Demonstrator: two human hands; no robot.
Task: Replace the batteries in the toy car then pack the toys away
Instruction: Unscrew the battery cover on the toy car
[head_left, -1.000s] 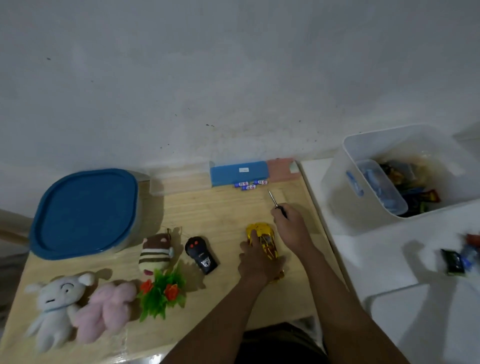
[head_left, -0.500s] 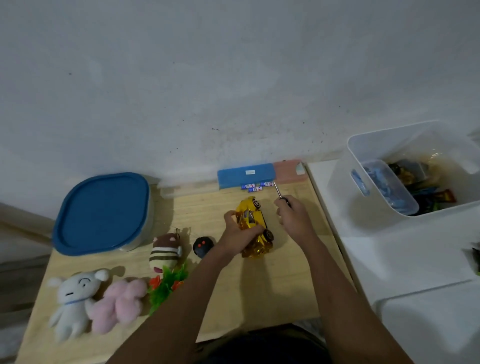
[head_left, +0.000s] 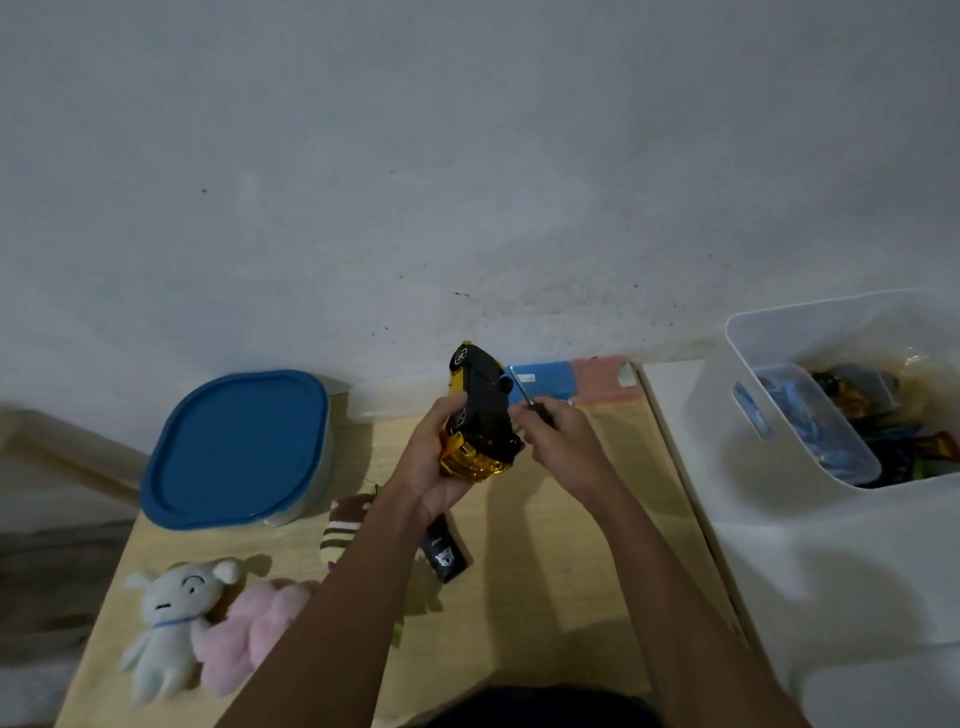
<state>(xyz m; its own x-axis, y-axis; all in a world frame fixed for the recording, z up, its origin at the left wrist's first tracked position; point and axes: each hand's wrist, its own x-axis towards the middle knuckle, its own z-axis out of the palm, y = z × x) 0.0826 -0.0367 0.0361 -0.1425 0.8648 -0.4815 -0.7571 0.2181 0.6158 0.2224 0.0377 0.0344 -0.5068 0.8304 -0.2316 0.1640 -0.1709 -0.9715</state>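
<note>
The left hand (head_left: 431, 467) is curled round the gold toy car (head_left: 480, 415), holding it up off the table at the middle of the frame. The car's black underside is turned toward the camera and its wheels show. The right hand (head_left: 563, 447) sits just right of it, fingers pinched round the dark handle of a small screwdriver (head_left: 525, 392). The thin metal shaft points up and left, close beside the car's underside; whether the tip touches the car I can't tell

Below the left wrist a black remote control (head_left: 445, 553) lies on the wooden table (head_left: 545, 571), partly hidden by the forearm. A brown striped soft toy (head_left: 340, 530) is just left of it. At lower left a white soft toy (head_left: 166, 623) and a pink soft toy (head_left: 254, 629) lie touching, side by side. A tub with a blue lid (head_left: 236, 447) stands at middle left. Behind the car, against the wall, sit a blue box (head_left: 548, 376) and a pink box (head_left: 602, 376). At the right of the frame a white plastic bin (head_left: 904, 514) stands on a white surface, with wrappers and a clear bluish container inside
</note>
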